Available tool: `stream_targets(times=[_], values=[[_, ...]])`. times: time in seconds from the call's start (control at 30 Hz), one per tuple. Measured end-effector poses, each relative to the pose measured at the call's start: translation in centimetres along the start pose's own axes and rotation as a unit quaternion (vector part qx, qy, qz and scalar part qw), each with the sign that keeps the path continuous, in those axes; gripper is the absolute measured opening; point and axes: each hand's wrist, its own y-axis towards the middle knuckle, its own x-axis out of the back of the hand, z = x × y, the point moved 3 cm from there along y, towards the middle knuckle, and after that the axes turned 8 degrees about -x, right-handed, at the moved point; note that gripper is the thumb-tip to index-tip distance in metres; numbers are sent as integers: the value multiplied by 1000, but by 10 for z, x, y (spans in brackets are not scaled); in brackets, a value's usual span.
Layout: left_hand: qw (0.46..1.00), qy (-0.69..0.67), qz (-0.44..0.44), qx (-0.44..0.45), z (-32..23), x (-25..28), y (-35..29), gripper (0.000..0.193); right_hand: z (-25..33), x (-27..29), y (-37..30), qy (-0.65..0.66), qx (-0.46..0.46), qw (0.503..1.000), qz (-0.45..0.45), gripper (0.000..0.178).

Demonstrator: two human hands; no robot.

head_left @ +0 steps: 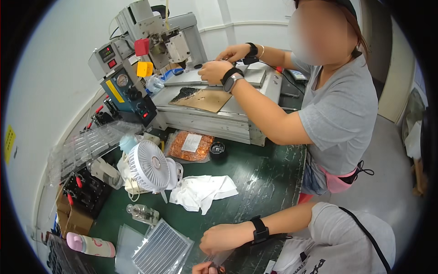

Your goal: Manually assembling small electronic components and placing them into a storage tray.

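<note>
At the lower edge, my left hand (204,268) shows only in part, its fingers closed on a small dark part (218,268). My right hand (223,238), with a black band on its wrist, reaches in from the right just above it. Its fingers are curled downward and pressed together; what they hold, if anything, is hidden. A thin clear piece (223,256) shows right under these fingers. To the left of both hands lies a clear sheet with a dense grid of small marks (163,249), on top of other clear sheets (129,249).
Nearby on the green table (260,182) are a white cloth (203,192), white fan (153,166), glass bottle (143,213), pink-capped bottle (91,245), bag of orange pieces (189,147) and black cup (218,150). A co-worker (340,105) handles something at a bench machine (214,121).
</note>
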Motion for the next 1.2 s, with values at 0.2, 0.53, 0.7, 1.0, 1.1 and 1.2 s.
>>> stream_targets(times=[0.2, 0.53, 0.7, 1.0, 1.1, 1.2], values=[[999, 18, -32, -24, 6, 1, 42, 18, -4, 4, 0, -132, 68, 983, -106, 8], [990, -136, -36, 12, 38, 22, 53, 20, 4, -1, 0, -120, -10, 990, -70, 7], [975, -217, -2, 47, 28, 13, 57, 19, 13, 9, -5, -247, -9, 966, -76, 9], [951, -302, 19, 58, 32, 22, 57, 22, 28, 26, 4, 303, -152, 939, -50, 8], [961, -270, 22, 46, 31, 19, 55, 23, 26, 23, -1, 444, -184, 877, -10, 6], [963, -266, 25, 42, 33, 18, 55, 22, 26, 25, -5, 450, -194, 872, 5, 7]])
